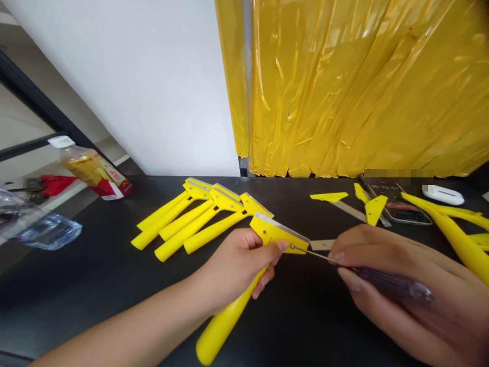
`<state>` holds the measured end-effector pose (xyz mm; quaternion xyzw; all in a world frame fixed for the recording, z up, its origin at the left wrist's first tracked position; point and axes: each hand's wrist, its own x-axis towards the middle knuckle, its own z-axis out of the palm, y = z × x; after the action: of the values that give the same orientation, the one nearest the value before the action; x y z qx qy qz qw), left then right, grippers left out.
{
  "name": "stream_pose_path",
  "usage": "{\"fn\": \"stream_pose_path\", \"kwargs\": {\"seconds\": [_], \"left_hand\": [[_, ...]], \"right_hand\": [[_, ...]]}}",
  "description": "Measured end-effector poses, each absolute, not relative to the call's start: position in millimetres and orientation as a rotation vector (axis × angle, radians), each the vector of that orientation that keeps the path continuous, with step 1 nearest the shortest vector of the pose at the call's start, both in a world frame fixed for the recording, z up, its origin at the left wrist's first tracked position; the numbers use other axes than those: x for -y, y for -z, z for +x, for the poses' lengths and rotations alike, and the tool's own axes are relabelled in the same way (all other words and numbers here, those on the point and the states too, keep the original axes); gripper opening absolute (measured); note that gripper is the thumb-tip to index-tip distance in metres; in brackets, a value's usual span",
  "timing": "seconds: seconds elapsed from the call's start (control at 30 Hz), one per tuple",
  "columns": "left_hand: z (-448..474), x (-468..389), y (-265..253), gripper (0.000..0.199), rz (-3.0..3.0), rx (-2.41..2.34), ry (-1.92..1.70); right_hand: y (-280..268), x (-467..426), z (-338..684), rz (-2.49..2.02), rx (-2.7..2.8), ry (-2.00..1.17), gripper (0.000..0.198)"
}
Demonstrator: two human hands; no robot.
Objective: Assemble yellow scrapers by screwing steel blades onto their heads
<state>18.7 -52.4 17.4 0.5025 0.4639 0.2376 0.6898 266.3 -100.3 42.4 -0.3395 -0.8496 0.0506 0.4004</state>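
Scraper (280, 235), yellow, is mid-view w/ its head (273, 230) up and away from me and its handle (227, 326) running down-left to my side, so long axis = diagonal, lower L to upper R. Blade edge (283, 228) is along the far side of the head. I've the L hand (242, 260) clamped on it just under the head, thumb (267, 253) flat on the face; that's the nearer of the hands, no gap. R hand (385, 250) is off to the R, apart from the plastic, fingers closed on a screwdriver (397, 285). Its thin shaft goes L and slightly up, across the scraper's axis, tip at the R-side screw (292, 246), just beside the L thumb. For me it all hangs on shaft line vs. screw; can't tell from the feed if the tip is properly seated. Metal strip (321, 245) lies past the head's R end, btwn the hands. Farther out on the dark surface (114, 280): other scrapers (187, 232) grouped L, handles pointing lower L too; loose yellow plates (376, 209), phone (405, 206) and a yellow handle (451, 235) on the R. Drink bottle (93, 168) leans at back L; yellow sheeting (324, 86) hangs behind.
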Motion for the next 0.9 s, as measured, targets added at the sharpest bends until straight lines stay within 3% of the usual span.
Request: {"fn": "stream_pose_path", "kwargs": {"seconds": [0.17, 0.43, 0.6, 0.7, 0.9], "left_hand": [[18.8, 52.3, -18.0, 0.045, 1.194, -1.083, -0.515], [17.9, 50.9, -20.2, 0.048, 1.306, -1.116, -0.484], [19.3, 51.7, -24.0, 0.051, 1.322, -1.134, -0.496], [19.0, 52.6, -25.0, 0.051, 1.315, -1.159, -0.515], [16.6, 51.2, -25.1, 0.048, 1.317, -1.23, -0.555]], "right_hand": [[-38.6, 103.9, 263.1, -0.917, 2.08, -0.204, 0.02], [-38.9, 102.5, 263.2, -1.032, 2.174, 0.008, 0.005], [-35.5, 101.7, 268.6, -1.215, 2.118, 0.098, 0.012], [-35.7, 105.0, 268.7, -1.129, 2.216, 0.137, 0.002], [-41.5, 111.1, 262.4, -1.067, 2.234, 0.294, 0.004]]}}
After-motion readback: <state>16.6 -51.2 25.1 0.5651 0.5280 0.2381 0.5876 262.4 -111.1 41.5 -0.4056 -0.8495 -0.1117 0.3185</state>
